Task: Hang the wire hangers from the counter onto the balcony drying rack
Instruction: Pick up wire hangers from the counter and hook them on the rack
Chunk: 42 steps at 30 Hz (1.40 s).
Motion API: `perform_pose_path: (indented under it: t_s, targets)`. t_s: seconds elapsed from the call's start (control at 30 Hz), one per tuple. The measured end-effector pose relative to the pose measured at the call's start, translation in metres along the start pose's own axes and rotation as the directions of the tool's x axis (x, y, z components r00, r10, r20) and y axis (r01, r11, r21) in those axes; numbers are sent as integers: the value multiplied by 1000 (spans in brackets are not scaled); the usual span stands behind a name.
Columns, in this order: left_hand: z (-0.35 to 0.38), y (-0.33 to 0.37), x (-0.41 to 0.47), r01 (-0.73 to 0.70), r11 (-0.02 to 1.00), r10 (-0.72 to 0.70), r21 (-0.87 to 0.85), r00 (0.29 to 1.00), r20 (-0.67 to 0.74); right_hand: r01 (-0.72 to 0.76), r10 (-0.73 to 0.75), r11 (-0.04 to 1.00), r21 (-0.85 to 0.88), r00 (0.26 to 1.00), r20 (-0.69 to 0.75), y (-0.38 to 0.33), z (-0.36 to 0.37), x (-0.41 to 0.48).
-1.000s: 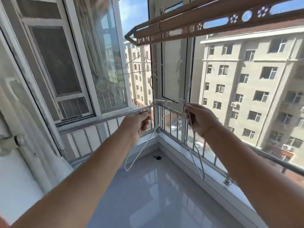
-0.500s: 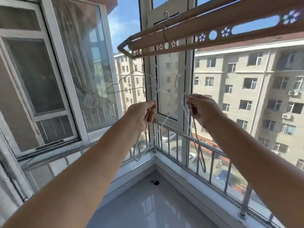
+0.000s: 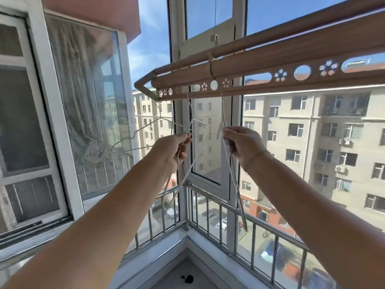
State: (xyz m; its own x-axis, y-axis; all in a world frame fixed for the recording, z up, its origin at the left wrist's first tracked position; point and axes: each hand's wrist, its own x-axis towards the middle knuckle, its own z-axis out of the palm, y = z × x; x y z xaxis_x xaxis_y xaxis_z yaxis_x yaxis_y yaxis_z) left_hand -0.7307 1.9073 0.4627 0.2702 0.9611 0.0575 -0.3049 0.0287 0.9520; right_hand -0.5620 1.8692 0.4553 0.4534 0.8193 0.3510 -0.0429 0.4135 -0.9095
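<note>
- Wire hangers [image 3: 191, 122] are being held up at the centre of the frame, one in each hand, just under the drying rack [image 3: 270, 65].
- Left hand [image 3: 173, 151] is pinching its hanger near the twisted neck, thumb and curled fingertips pressing together on the wire, while the shoulders are dangling below the wrist.
- Right hand [image 3: 243, 147] is gripping the second hanger [image 3: 235, 184] just below its neck, fingers curling round the wire, with the frame trailing down toward the railing [image 3: 210, 197].
- Both hooks are reaching up to the rack's lower rail; whether they are catching on it I cannot tell.
- Both are showing as thin, pale, silvery wire, seen almost edge-on.
- A third hanger [image 3: 145, 126] is hanging tilted from the rack's left end, left of both hands.
</note>
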Motion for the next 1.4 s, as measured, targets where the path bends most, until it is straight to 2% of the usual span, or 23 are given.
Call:
perform_pose_path:
  t_s: [0.3,0.7,1.1,1.4]
  targets:
    - [-23,15,63,38,999,-32,-38,990,139,90,-96,992,-94,993,-70,0,51,40]
    - [-32,14,119,110,994,-106,4,949,297,47,-71,996,-79,939,-337,20,54,64]
    - [-43,10,126,194,981,-179,3,896,407,33,-64,995,-89,925,-374,20,57,48]
    - [-75,10,114,145,986,-166,80,841,514,47,-54,999,-27,921,-385,28,63,18]
